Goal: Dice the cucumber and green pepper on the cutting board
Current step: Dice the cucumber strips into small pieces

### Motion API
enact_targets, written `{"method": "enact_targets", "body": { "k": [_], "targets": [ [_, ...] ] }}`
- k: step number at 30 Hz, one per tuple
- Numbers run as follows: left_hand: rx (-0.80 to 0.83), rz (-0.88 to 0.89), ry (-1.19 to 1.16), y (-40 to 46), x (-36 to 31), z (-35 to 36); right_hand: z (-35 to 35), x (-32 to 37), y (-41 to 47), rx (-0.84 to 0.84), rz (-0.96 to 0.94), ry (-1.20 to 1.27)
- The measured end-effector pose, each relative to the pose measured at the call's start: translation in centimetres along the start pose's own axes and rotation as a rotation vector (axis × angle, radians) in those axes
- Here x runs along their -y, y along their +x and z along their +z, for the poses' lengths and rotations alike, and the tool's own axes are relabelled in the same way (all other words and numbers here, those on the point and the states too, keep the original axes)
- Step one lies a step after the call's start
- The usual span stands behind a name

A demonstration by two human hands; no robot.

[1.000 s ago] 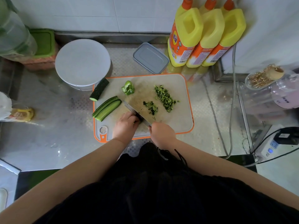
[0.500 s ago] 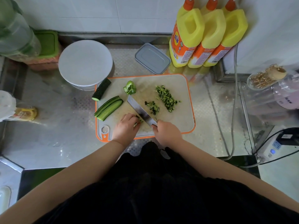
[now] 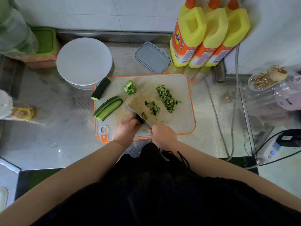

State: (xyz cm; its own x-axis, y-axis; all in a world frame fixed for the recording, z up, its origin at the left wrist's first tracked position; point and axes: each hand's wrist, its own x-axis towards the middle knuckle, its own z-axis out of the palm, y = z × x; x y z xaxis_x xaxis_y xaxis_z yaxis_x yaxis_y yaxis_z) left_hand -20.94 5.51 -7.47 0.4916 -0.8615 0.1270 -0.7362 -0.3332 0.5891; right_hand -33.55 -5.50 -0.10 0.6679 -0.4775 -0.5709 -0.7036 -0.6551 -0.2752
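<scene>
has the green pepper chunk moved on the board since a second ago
No. The green pepper chunk sits at the same spot near the cutting board's far edge, right of the cucumber stub, as before.

No text can be read with certainty: the orange labels on the three yellow bottles (image 3: 210,35) carry print and barcodes too small to make out, and the yellow packet (image 3: 22,113) label is blurred

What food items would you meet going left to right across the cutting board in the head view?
Cucumber chunk → cucumber strips → green pepper → small diced heap → large diced heap.
</scene>
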Motion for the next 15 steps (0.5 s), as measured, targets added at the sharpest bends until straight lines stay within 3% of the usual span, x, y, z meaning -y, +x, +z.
{"method": "enact_targets", "body": {
  "k": [7,15],
  "targets": [
    [-0.049,0.073,0.065,-0.1,-0.1,-0.3,-0.5,-1.0,0.8,-0.020,0.115,0.230],
    [-0.043,0.066,0.052,-0.7,-0.7,-0.7,-1.2,-1.0,-0.8,-0.065,-0.021,0.089]
  ]
}}
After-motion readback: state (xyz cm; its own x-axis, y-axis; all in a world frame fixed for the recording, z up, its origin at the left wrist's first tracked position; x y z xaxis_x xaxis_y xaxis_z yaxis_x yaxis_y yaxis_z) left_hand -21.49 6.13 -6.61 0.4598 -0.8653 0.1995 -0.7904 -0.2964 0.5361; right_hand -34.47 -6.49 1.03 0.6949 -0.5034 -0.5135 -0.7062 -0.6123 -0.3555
